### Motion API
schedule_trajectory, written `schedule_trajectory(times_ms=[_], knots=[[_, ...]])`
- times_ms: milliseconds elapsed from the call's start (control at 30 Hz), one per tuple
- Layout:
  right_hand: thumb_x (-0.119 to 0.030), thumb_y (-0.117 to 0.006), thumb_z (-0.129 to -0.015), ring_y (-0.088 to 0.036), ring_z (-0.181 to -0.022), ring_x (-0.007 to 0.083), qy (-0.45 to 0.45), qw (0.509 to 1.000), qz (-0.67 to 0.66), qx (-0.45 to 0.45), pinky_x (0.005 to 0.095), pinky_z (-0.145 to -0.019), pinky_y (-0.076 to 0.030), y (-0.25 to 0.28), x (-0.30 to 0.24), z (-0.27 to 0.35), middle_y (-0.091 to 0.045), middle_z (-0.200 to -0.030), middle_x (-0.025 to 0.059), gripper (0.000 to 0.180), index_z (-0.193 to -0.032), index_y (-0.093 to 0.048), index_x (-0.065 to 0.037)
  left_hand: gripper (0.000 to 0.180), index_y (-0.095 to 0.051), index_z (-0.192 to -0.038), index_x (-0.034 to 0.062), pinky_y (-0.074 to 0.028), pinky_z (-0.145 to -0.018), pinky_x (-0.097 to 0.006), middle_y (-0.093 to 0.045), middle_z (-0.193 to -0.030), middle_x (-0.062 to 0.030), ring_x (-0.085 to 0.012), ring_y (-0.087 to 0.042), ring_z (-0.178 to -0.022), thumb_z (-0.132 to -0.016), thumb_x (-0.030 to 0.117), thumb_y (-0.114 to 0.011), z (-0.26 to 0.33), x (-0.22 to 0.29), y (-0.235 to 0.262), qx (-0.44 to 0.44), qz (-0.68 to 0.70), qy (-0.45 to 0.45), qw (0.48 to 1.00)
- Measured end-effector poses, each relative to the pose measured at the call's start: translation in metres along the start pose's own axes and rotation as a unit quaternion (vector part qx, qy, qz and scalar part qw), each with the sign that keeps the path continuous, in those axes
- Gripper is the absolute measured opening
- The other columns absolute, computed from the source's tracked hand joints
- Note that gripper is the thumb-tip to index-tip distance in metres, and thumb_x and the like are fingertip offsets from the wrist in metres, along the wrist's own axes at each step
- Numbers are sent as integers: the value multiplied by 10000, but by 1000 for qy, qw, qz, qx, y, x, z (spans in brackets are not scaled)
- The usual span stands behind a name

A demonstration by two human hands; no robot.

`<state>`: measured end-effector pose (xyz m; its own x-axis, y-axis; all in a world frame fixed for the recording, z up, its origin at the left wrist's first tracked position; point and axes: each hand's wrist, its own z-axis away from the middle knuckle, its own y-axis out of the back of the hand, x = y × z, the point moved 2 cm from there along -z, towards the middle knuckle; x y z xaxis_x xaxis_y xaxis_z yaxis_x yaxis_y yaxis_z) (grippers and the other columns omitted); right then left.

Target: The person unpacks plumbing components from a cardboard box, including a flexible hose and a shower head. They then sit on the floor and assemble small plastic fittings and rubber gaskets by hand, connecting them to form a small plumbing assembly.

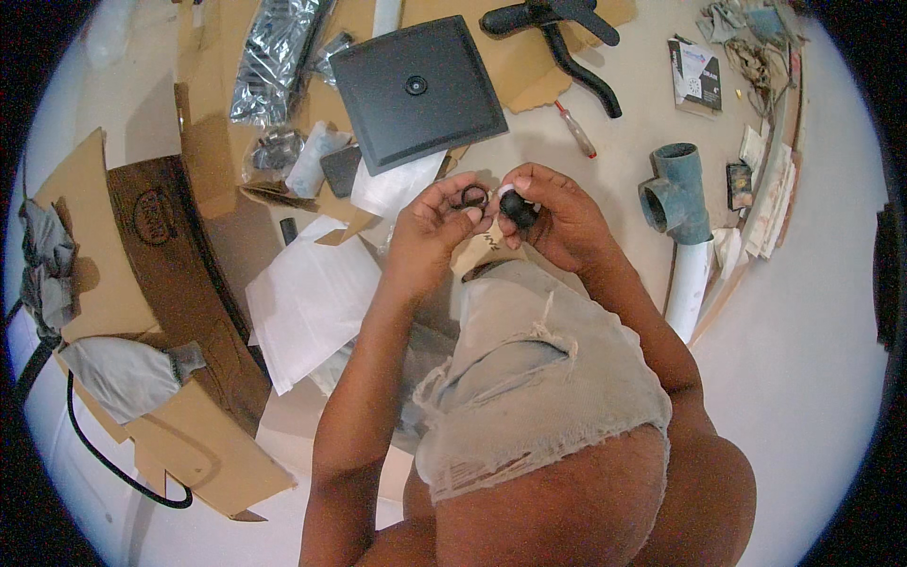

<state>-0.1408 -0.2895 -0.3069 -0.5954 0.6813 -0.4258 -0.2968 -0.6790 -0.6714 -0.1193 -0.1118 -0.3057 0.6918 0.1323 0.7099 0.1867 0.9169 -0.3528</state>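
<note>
One cardboard sheet (534, 80) carries a square black panel (420, 109) over its near edge, ahead and left of the right hand (560, 215), which grips a rounded black fitting (518, 211). Just left of that fitting, apparently apart, the left hand (430, 227) pinches a thin black ring (464, 197). The right hand hides much of the fitting, leaving its long axis unclear.

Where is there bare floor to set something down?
Between the screwdriver and the grey pipe fitting, and at lower right beyond the white pipe. It is crowded left of the black square plate, with wrapped parts and cardboard.
</note>
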Motion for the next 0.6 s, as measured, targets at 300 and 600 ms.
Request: schedule_trajectory(times_ms=[300, 600], knots=[[-277, -608, -940, -609, -679, 214, 125, 902, 406, 79, 360, -628, -506, -9, -8, 3, -659, -836, 81, 266, -966, -705, -31, 436, -539, -1276, -21, -514, -935, -325, -640, -1162, -130, -210, -621, -1068, -869, 40, -682, -2, 6, -8, -21, -53, -6, 998], [-210, -597, -911, -610, -910, 345, 271, 720, 639, -11, 423, -786, -503, -15, -9, 10, -626, -956, 150, 259, -1142, -648, -102, 436, -555, -1278, -14, -522, -866, -245, -655, -1100, -94, -132, -629, -982, -861, 2, -681, -3, 6, -9, -6, -37, 5, 999]])
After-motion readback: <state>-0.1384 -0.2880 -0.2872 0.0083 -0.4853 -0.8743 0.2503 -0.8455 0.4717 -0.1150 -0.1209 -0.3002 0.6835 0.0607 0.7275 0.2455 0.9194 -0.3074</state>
